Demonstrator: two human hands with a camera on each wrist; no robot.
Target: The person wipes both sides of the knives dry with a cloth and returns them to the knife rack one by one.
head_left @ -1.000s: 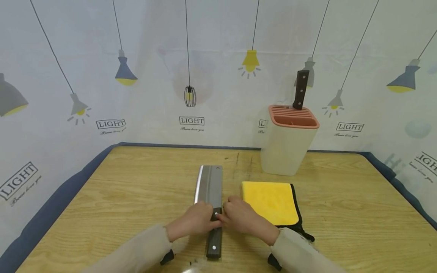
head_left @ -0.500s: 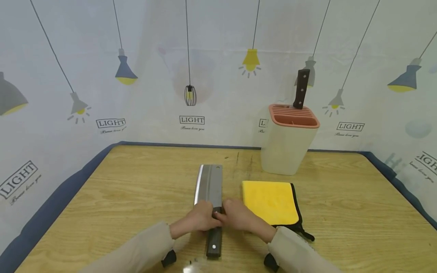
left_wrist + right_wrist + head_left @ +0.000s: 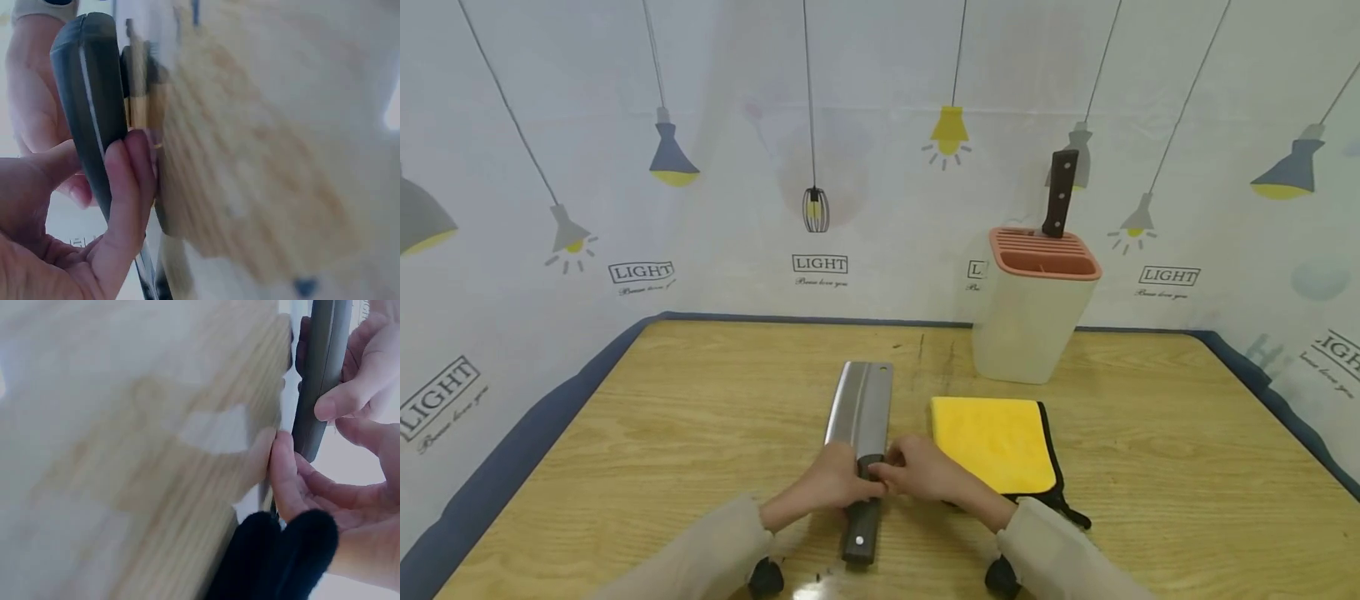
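Observation:
A cleaver (image 3: 871, 408) with a broad steel blade and a dark riveted handle (image 3: 861, 533) is at the middle of the table, blade pointing away. My left hand (image 3: 833, 479) pinches the handle near the blade; in the left wrist view its thumb goes behind the handle (image 3: 94, 94) and its fingers lie along the near side. My right hand (image 3: 922, 469) holds the handle's right edge, thumb on top. In the right wrist view, fingertips (image 3: 283, 447) of that hand are low beside the handle, close over the table. A folded yellow cloth (image 3: 996, 442) with black trim lies just right.
A white knife block (image 3: 1026, 333) with a slotted pink top stands at the back right, a dark-handled knife (image 3: 1060, 193) upright in it. The wooden table (image 3: 700, 392) ends at a wall cloth (image 3: 715, 225) printed with lamps.
The cleaver has turned slightly: its handle end has shifted left and its blade tip a little right. Both hands stay at the handle, the left slightly further left.

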